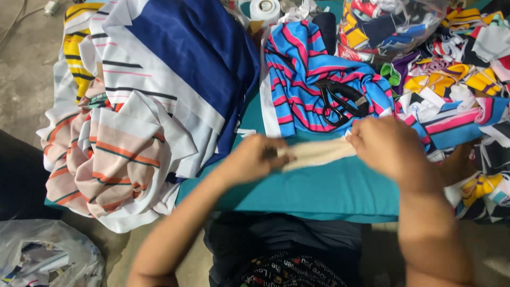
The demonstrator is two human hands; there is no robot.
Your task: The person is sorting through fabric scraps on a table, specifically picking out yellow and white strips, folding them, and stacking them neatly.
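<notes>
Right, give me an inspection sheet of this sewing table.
Surface: teal cloth-covered table.
Job's things: cream fabric strip, stretched between both hands.
Clutter: black scissors on blue-pink striped fabric; peach striped cloth pile; colourful scrap heap; white tape roll.
Grippers: left hand and right hand pinch the strip's ends.
Cables: nothing seen.
Surroundings: concrete floor; plastic bag.

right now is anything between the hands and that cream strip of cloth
Nothing visible. The left hand and right hand each pinch an end of the cream strip, stretched over the teal table. The scissors lie beyond it.
</notes>
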